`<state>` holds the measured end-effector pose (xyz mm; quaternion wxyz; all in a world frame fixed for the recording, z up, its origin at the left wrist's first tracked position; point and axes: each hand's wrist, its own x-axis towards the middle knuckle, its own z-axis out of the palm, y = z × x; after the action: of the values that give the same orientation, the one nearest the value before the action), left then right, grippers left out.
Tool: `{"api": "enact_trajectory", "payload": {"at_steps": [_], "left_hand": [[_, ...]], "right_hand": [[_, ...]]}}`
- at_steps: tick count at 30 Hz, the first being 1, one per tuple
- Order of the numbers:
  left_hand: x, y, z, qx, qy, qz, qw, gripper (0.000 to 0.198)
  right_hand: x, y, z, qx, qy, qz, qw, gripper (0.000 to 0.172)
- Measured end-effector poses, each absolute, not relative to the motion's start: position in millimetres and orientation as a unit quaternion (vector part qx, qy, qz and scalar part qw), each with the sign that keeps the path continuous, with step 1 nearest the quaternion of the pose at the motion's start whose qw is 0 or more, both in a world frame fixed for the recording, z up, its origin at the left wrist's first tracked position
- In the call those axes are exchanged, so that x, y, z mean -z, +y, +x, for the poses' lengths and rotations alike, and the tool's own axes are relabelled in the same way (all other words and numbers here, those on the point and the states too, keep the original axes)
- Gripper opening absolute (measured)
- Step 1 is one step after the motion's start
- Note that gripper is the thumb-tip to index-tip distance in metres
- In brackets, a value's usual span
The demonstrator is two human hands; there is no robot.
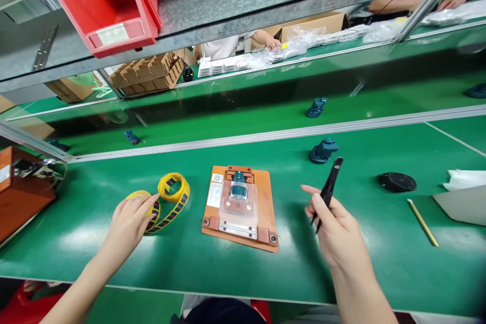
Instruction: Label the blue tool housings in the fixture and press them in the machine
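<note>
My left hand (127,225) grips a looped yellow strap (172,197) with a dark patterned band, and the loop rises beyond my fingers. My right hand (336,228) pinches black tweezers (328,195) upright, above the green belt (197,273). Between my hands lies an orange fixture plate (266,200) under a clear acrylic block (239,212), touching neither hand. A teal cast part (238,187) sits in its centre. Beyond the tweezers stands a similar blue-green casting (323,151). A black round disc (397,181) lies to the right.
A yellow pencil (422,222) and white paper (463,197) lie at right. An orange box (21,192) with wires stands at left. A red bin (108,5) hangs above on a metal shelf. Past a rail, more castings ride a second belt, and a co-worker's hand (272,43) handles plastic bags.
</note>
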<state>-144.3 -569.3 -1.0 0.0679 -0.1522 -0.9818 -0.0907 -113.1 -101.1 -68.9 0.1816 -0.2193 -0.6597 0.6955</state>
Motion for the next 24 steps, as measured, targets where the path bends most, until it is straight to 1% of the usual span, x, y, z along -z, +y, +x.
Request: {"api": "enact_trajectory", "payload": {"at_steps": [2, 4, 5, 8, 10, 12, 14, 16, 17, 19, 22, 24], "left_hand": [[2.4, -575.4, -143.6, 0.017, -0.987, -0.146, 0.065, 0.051], [5.3, -588.7, -136.9, -0.004, -0.988, -0.140, 0.057, 0.063], [7.5, -596.3, -132.2, 0.000, -0.988, -0.147, 0.051, 0.064], [15.4, -611.0, -120.6, 0.022, -0.984, -0.173, 0.029, 0.055], [18.8, -607.8, -120.9, 0.022, -0.984, -0.174, 0.036, 0.053], [19.3, -594.6, -129.9, -0.005, -0.983, -0.165, 0.077, 0.052], [17.6, -575.5, -146.2, -0.035, -0.977, -0.161, 0.138, 0.046], [15.5, -554.7, -167.1, -0.031, -0.972, -0.174, 0.157, 0.038], [14.9, -544.7, -178.2, -0.017, -0.971, -0.186, 0.148, 0.035], [14.6, -526.8, -200.4, 0.012, -0.972, -0.204, 0.117, 0.036], [15.7, -506.0, -230.5, 0.032, -0.975, -0.197, 0.096, 0.038], [16.3, -494.3, -247.4, 0.046, -0.977, -0.193, 0.075, 0.038]], "right_hand": [[66.7, -101.1, -113.1, -0.779, -0.560, -0.223, 0.171, 0.050], [68.7, -95.2, -109.8, -0.811, -0.507, -0.244, 0.161, 0.048], [70.8, -91.6, -108.1, -0.819, -0.491, -0.253, 0.158, 0.047], [78.0, -86.1, -108.4, -0.847, -0.433, -0.271, 0.149, 0.046], [81.5, -89.3, -113.0, -0.867, -0.397, -0.267, 0.141, 0.046], [83.3, -95.6, -117.8, -0.879, -0.381, -0.255, 0.129, 0.046], [84.0, -100.7, -119.2, -0.883, -0.382, -0.246, 0.119, 0.046], [84.2, -102.2, -116.0, -0.877, -0.395, -0.246, 0.123, 0.047], [84.0, -101.6, -112.8, -0.871, -0.406, -0.247, 0.125, 0.048], [82.9, -99.1, -104.9, -0.859, -0.436, -0.243, 0.112, 0.045], [79.4, -96.1, -94.9, -0.850, -0.471, -0.218, 0.093, 0.037], [77.0, -96.1, -92.5, -0.845, -0.481, -0.202, 0.114, 0.031]]}}
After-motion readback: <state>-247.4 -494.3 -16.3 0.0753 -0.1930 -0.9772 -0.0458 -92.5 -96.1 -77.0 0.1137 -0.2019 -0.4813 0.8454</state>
